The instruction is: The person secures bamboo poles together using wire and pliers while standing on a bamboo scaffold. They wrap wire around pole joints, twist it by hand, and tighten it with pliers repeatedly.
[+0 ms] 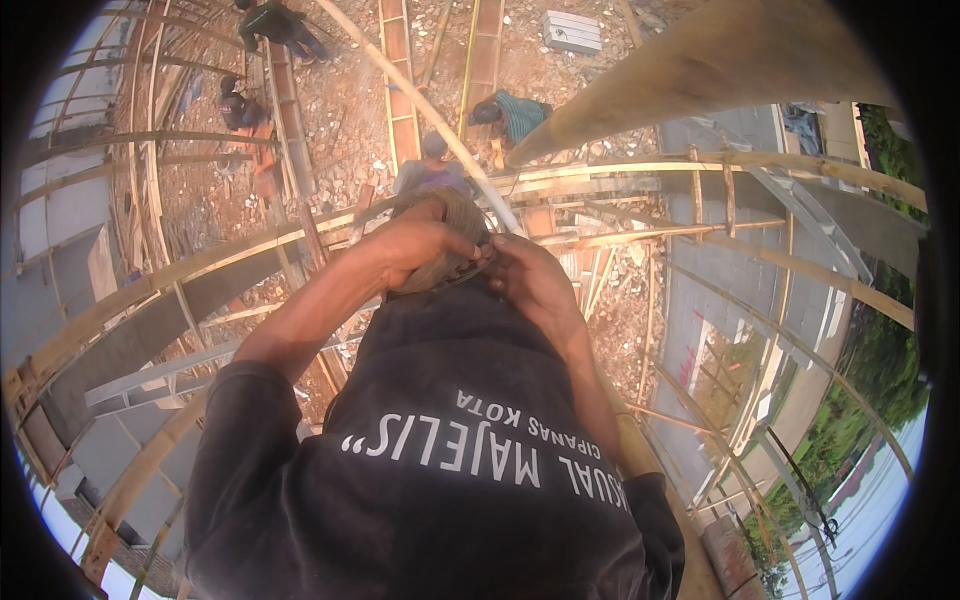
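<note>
Both hands meet in front of my waist, at the far hem of my black shirt (450, 345). A brownish coil (462, 212) of thin strands, cord or wire, lies around and behind my left hand (412, 245). That hand is closed, with its fingers at the coil's right side. My right hand (532, 280) comes in from the right, its thumb and fingers pinched together close to the left fingertips. What is between the right fingers is too small to make out.
I am high above rubble-strewn ground. Bamboo and timber poles (610, 240) cross just beyond my hands; a thick bamboo post (690, 75) rises at upper right. Several people, one in a striped top (525, 115), are below. Ladder-like wooden frames (400, 100) lie there. Grey walls (690, 300) stand at right.
</note>
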